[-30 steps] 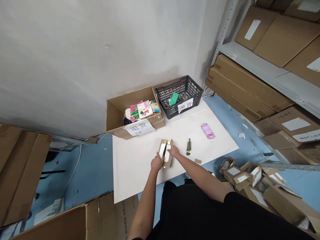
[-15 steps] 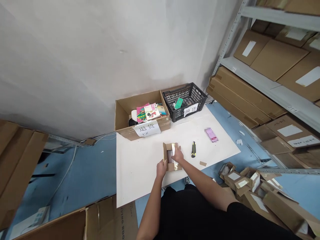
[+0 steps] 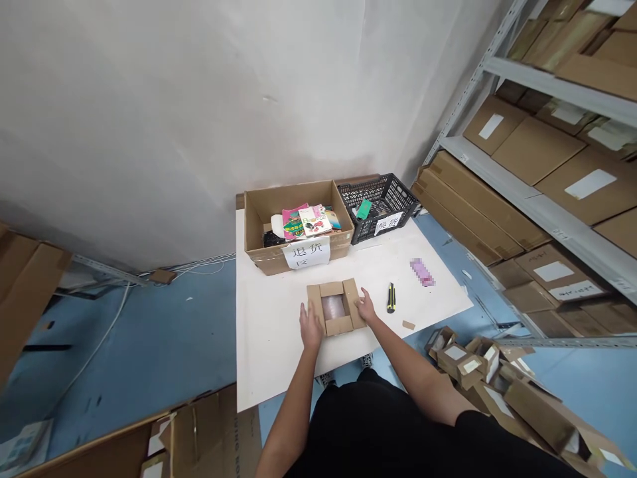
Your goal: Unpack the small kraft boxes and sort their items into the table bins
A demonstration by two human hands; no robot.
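Observation:
A small cardboard box [image 3: 339, 325] rests on the white table [image 3: 269, 358] with its flaps folded outward. Clear, shiny plastic wrapping [image 3: 334, 307] shows inside it; what it covers I cannot make out. My left hand [image 3: 311, 326] lies against the left flap, fingers stretched out and apart. At the right flap is my right hand [image 3: 366, 308], its fingers also spread and touching the edge. A black and yellow box cutter [image 3: 391, 298] lies to the right of that hand. Beyond it is a blurred-out pink item [image 3: 423, 272].
Behind stands a large cardboard box [image 3: 269, 264] with several books, beside a black plastic crate [image 3: 365, 232] holding a green packet [image 3: 363, 209]. A cardboard scrap [image 3: 409, 325] lies near the table's edge. Shelves of boxes [image 3: 532, 143] rise at right; discarded cartons [image 3: 497, 392] cover the floor.
The box's flaps have been spread outward, showing more of the inside. My right hand has moved off the box's top to its right edge; my left fingers have straightened. The view has shifted slightly.

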